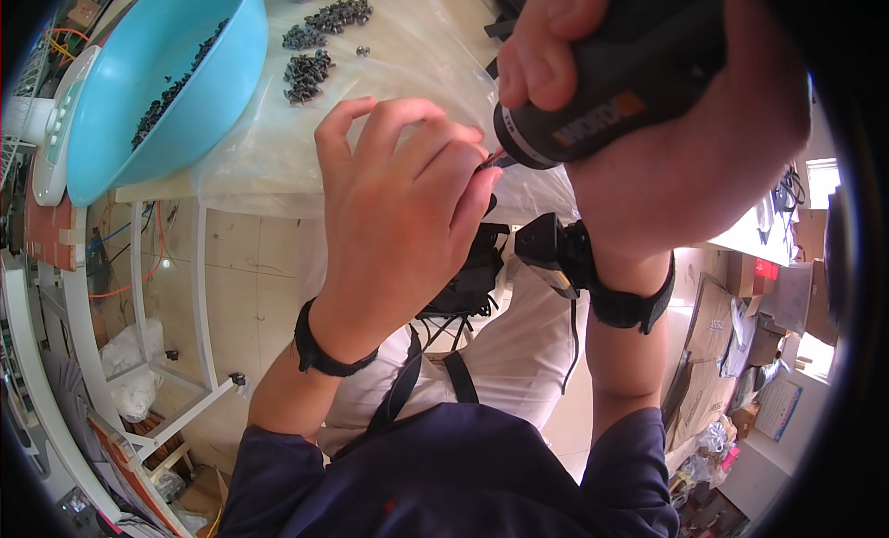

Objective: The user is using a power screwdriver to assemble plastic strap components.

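My right hand (681, 186) is wrapped round a dark cordless power screwdriver (639, 84), its nose pointing left and down toward my other hand. My left hand (403, 200) is closed in a pinch, thumb against forefinger, on a small dark piece (485, 164) right at the screwdriver's tip. Most of that piece is hidden by my fingers, so I cannot tell its kind. Beyond my left hand, small dark metal parts, perhaps screws, lie in heaps (306, 75) on the plastic-covered table (417, 61), with one loose part (362, 51) beside them.
A light blue basin (218, 103) holding many dark small parts stands at the left, next to a white scale-like device (60, 131). A white metal frame (199, 288) is below it. Cardboard (704, 353) and boxes pile up at the right. A black strapped device (546, 246) sits at my right wrist.
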Motion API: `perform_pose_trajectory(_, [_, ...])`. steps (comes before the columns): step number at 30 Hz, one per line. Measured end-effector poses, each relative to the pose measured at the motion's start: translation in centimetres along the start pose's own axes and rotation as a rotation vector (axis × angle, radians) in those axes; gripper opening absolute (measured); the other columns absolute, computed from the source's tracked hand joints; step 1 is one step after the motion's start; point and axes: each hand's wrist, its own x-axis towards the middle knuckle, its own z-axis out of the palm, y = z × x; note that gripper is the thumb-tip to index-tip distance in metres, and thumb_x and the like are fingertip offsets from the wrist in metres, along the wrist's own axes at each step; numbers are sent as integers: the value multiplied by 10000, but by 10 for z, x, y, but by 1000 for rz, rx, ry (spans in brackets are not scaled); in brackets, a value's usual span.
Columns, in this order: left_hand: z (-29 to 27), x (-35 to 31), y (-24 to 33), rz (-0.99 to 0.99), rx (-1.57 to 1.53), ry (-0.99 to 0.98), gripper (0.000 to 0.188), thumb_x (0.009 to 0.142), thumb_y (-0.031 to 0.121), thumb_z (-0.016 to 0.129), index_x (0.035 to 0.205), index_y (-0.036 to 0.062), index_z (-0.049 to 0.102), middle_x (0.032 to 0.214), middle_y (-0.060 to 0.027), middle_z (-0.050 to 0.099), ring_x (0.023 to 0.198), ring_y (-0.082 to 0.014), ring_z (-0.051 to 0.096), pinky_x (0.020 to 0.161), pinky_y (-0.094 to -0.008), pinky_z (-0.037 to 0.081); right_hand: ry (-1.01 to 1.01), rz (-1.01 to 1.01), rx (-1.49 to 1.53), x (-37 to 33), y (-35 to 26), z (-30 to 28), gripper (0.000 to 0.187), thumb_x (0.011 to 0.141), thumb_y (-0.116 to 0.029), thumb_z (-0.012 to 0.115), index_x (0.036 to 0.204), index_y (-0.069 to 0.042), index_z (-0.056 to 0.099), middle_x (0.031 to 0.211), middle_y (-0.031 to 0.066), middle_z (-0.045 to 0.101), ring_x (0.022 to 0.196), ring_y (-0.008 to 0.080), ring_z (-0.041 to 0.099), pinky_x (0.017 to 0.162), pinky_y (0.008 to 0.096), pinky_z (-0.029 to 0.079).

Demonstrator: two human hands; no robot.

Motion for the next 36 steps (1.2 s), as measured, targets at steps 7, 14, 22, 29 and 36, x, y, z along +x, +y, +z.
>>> perform_pose_trajectory(7, [-2,0,0,-7,-4,-23,107,792,122,727,815,108,623,908,38,642,994,-203,582,975,-491,340,-5,4,-1,2,0,0,351,935,-315,589,1036,16,528,733,100,578,506,161,542,470,289,439])
perform_pose_trajectory(14, [0,1,1,-7,-11,-15,114,791,120,726,815,109,615,903,34,640,989,-204,583,977,-487,338,-14,19,0,3,-2,-1,360,937,-323,585,1042,17,525,736,103,578,507,162,542,470,290,441])
perform_pose_trajectory(22, [-2,0,1,-5,4,-8,119,794,121,726,810,107,609,899,29,636,987,-206,585,979,-487,336,-42,91,-13,2,-4,2,371,939,-332,580,1049,17,522,740,105,577,509,163,543,469,291,442])
perform_pose_trajectory(29, [-3,2,4,-8,6,-7,116,796,121,726,821,109,613,902,32,637,989,-205,588,985,-489,331,-94,222,-54,1,-14,3,380,941,-340,576,1055,18,519,743,108,577,510,164,543,469,293,443])
perform_pose_trajectory(36, [-5,-1,3,-29,10,7,117,794,123,733,835,115,624,917,40,644,987,-196,591,992,-489,329,-114,271,-33,-2,-10,4,390,943,-349,571,1061,19,516,746,110,577,511,165,544,468,294,444])
